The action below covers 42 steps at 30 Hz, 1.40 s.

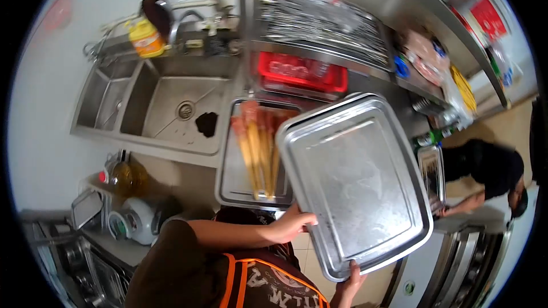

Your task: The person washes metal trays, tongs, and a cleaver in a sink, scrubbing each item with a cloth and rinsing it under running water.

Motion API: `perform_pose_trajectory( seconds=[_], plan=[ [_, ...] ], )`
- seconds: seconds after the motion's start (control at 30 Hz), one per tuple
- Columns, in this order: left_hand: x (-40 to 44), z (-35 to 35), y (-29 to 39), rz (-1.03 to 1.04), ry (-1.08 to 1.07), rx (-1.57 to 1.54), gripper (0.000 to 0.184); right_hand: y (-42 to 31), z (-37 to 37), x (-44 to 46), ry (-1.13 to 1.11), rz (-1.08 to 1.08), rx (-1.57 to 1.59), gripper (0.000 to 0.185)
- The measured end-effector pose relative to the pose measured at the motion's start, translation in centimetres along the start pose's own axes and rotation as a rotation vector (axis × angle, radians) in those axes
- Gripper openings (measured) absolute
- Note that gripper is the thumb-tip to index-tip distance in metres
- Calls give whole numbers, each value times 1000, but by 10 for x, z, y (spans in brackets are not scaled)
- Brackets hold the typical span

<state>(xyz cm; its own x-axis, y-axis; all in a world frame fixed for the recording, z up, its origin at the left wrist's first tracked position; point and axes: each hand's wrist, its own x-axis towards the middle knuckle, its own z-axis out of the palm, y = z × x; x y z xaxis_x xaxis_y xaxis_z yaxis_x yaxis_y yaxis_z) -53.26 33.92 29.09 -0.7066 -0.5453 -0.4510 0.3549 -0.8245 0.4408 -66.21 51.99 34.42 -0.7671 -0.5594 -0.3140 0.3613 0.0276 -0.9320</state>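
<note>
Both my hands hold a rectangular metal tray (359, 182), tilted in front of my body. My left hand (292, 225) grips its left edge, with the thumb over the rim. At the near lower edge, my right hand (353, 283) has its thumb on the rim; its other fingers are mostly hidden underneath. A second rim shows along the tray's far edge, but I cannot tell whether another tray is stacked there. Just left, another metal tray (229, 185) lies on the counter and bears several wooden skewers (257, 148) with reddish upper ends, slightly blurred. The held tray overlaps its right side.
A steel sink (165, 108) with a dark clump (206, 124) is at left, a yellow bottle (146, 39) behind it. Above the counter, a shelf holds many metal skewers (325, 25); a red basket (302, 72) sits below. At right, a person (485, 165) in black reaches toward another tray (432, 174).
</note>
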Motion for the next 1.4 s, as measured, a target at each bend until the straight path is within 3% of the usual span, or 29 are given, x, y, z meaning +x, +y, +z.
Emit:
perform_pose_trajectory(
  seconds=[0.03,0.07,0.1,0.2,0.27,0.4,0.43,0.5,0.57,0.67,0.73,0.83,0.97,1.03,1.07,1.1,1.13,1.2,1.3,1.4],
  plan=[
    [-13,-37,6,12,-21,15,47,4,21,-8,-59,34,-18,43],
    [-36,-46,25,57,118,-87,38,7,40,-14,-135,78,-63,41],
    [-58,-74,44,-31,179,15,51,12,62,-19,-153,124,-152,40],
    [-124,-106,93,167,333,-69,45,41,125,-19,-297,315,-312,43],
    [-149,-134,120,252,513,-182,41,59,184,-19,-543,316,-248,51],
    [-146,-228,169,516,751,-339,20,119,308,-11,-729,338,-178,60],
    [-147,-263,184,455,702,-350,14,143,337,-1,-780,374,-143,60],
    [-142,-303,221,351,830,-282,11,158,371,4,-814,401,-103,60],
    [-112,-357,238,545,732,-417,9,151,389,-2,-839,334,-229,52],
    [-73,-416,270,595,791,-451,10,143,355,-1,-962,182,-312,42],
    [-46,-457,282,590,827,-466,12,131,322,-4,-901,180,-342,31],
    [-8,-480,306,508,982,-638,17,125,271,-12,-682,206,-391,22],
    [41,-551,301,493,902,-629,23,110,216,-27,-382,263,-430,20],
    [52,-569,302,419,889,-773,23,106,192,-30,-269,241,-383,18],
    [53,-572,301,425,973,-682,22,103,182,-31,-221,226,-383,18],
    [54,-583,298,487,850,-733,32,101,172,-30,-186,207,-387,18],
    [41,-568,300,387,868,-526,43,98,163,-28,-141,194,-375,18],
    [19,-497,303,436,969,-659,58,92,144,-20,-100,187,-390,18],
    [15,-560,300,419,1017,-755,60,91,96,9,54,75,-330,19],
    [10,-549,310,465,987,-677,55,86,19,63,286,-23,-266,17]
  ],
)
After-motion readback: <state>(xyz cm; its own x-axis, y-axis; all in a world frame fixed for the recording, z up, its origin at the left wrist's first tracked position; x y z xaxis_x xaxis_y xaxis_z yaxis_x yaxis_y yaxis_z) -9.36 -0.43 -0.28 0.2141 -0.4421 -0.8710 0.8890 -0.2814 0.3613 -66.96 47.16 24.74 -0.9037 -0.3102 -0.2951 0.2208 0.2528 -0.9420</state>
